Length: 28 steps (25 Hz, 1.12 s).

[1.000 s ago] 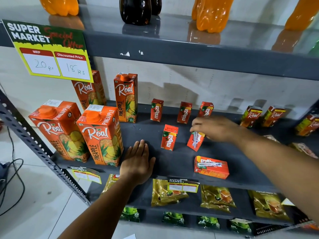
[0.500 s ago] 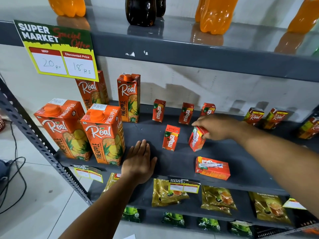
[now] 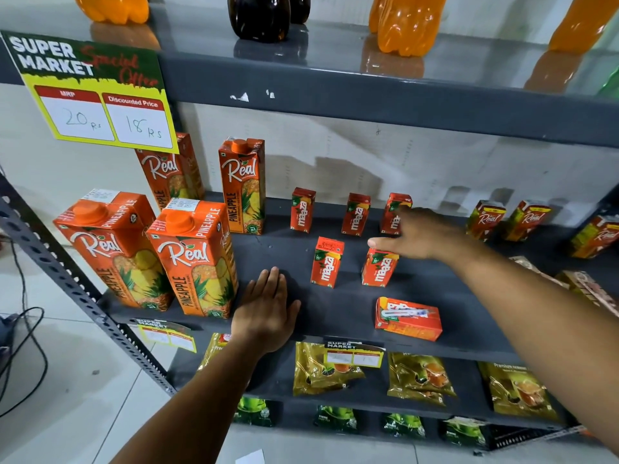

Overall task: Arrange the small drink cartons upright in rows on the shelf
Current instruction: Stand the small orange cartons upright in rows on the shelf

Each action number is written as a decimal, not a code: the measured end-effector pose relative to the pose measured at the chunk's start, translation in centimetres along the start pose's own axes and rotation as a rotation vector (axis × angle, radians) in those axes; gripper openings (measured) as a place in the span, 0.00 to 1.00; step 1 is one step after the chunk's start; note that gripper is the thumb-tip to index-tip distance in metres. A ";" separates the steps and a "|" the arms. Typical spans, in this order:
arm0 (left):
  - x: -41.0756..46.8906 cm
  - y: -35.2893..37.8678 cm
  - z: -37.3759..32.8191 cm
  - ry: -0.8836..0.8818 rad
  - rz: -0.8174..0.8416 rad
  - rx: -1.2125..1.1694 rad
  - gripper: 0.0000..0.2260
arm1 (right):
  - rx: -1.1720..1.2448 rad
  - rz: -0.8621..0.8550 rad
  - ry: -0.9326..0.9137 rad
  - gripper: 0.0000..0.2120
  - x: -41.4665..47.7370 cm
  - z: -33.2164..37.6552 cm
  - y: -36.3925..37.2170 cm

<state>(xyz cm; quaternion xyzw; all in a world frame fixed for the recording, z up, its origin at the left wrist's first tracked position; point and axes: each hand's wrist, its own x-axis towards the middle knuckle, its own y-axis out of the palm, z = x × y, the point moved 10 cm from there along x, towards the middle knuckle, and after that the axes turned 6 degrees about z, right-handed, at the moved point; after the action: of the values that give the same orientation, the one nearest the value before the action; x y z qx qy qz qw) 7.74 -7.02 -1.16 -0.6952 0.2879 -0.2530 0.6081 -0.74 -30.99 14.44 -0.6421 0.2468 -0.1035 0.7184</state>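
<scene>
Three small red Maaza cartons stand upright in a back row (image 3: 303,211) (image 3: 355,214) (image 3: 395,212) on the grey shelf (image 3: 335,313). In front of them stand two more, the left one (image 3: 327,262) and the right one (image 3: 380,267). A sixth carton (image 3: 408,318) lies flat near the front edge, straw side up. My right hand (image 3: 415,234) hovers over the right front carton with fingers spread, its thumb touching the carton's top. My left hand (image 3: 268,309) lies flat and open on the shelf, beside the big cartons.
Large Real pineapple cartons (image 3: 197,259) fill the shelf's left end. Small Real cartons (image 3: 485,219) stand at the back right. The upper shelf with bottles (image 3: 407,25) hangs low overhead, with a price sign (image 3: 93,92) at its left. Tea pouches (image 3: 328,370) lie below.
My right hand has set the tilted carton upright in the front row and loosened its hold on it. My left hand has stayed flat on the shelf.
</scene>
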 end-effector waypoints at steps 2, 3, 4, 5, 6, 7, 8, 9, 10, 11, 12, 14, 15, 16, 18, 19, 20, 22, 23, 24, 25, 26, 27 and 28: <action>0.0 0.0 0.0 0.000 -0.004 0.003 0.31 | 0.105 0.013 -0.011 0.30 -2.1 -2.0 0.9; 0.1 0.1 0.0 -0.001 -0.004 0.004 0.31 | 0.119 0.073 -0.001 0.25 -3.2 -3.0 2.5; 0.2 0.2 0.0 -0.003 -0.002 0.004 0.31 | 0.108 0.158 0.012 0.23 -4.3 -3.8 4.8; 0.2 0.3 0.0 -0.008 0.004 0.008 0.32 | 0.092 0.240 0.011 0.24 -5.4 -4.1 7.3; 0.3 0.5 0.0 -0.015 0.012 0.016 0.32 | 0.079 0.282 -0.005 0.31 -6.0 -4.0 9.3; 0.4 0.6 0.1 -0.022 0.021 0.025 0.32 | 0.084 0.277 -0.020 0.37 -6.1 -3.7 10.7; 0.4 0.6 0.2 -0.028 0.029 0.033 0.32 | 0.092 0.246 -0.033 0.38 -6.0 -3.2 11.5; 0.4 0.6 0.3 -0.031 0.035 0.036 0.32 | 0.086 0.197 -0.056 0.36 -5.8 -2.6 11.7; 0.4 0.7 0.3 -0.031 0.042 0.037 0.32 | 0.064 0.146 -0.071 0.32 -5.6 -2.3 11.6; 0.4 0.7 0.2 -0.031 0.049 0.039 0.32 | 0.052 0.089 -0.063 0.29 -5.5 -2.4 11.1; 0.4 0.7 0.2 -0.032 0.054 0.042 0.32 | 0.079 0.031 -0.024 0.26 -5.6 -3.1 10.6; 0.3 0.7 0.2 -0.035 0.058 0.043 0.32 | 0.295 -0.162 0.090 0.21 -5.9 -5.8 9.0; 0.3 0.7 0.2 -0.037 0.058 0.041 0.32 | 0.443 -0.285 0.149 0.20 -6.2 -7.2 8.3; 0.3 0.7 0.2 -0.038 0.058 0.039 0.32 | 0.584 -0.403 0.212 0.21 -6.4 -8.5 7.9; 0.3 0.6 0.1 -0.039 0.060 0.038 0.32 | 0.803 -0.582 0.339 0.24 -6.6 -10.3 8.2; 0.3 0.5 0.1 -0.039 0.062 0.037 0.32 | 0.877 -0.638 0.391 0.25 -6.6 -10.7 8.6; 0.2 0.5 0.1 -0.040 0.063 0.036 0.32 | 0.935 -0.678 0.428 0.26 -6.7 -10.8 9.2; 0.2 0.3 0.1 -0.042 0.062 0.039 0.31 | 1.025 -0.717 0.457 0.27 -6.8 -10.8 10.3; 0.2 0.3 0.1 -0.040 0.063 0.037 0.31 | 1.041 -0.715 0.457 0.29 -6.8 -10.8 10.5; 0.2 0.2 0.1 -0.039 0.064 0.035 0.31 | 1.037 -0.699 0.455 0.33 -6.8 -10.9 10.5; 0.2 0.2 0.1 -0.037 0.063 0.032 0.31 | 1.013 -0.683 0.447 0.38 -6.8 -10.9 10.1; 0.1 0.3 0.1 -0.037 0.062 0.030 0.31 | 0.963 -0.672 0.435 0.43 -6.9 -10.9 9.3; 0.2 0.3 0.1 -0.038 0.063 0.027 0.31 | 0.880 -0.650 0.424 0.45 -6.7 -11.0 8.2; 0.2 0.3 0.1 -0.038 0.067 0.026 0.31 | 0.769 -0.592 0.418 0.45 -6.2 -11.1 7.2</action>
<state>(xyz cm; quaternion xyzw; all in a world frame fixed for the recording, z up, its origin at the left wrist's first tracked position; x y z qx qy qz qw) 7.93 -7.11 -1.52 -0.6819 0.2963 -0.2228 0.6305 -12.70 -36.66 8.24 -0.3402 0.1370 -0.5110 0.7774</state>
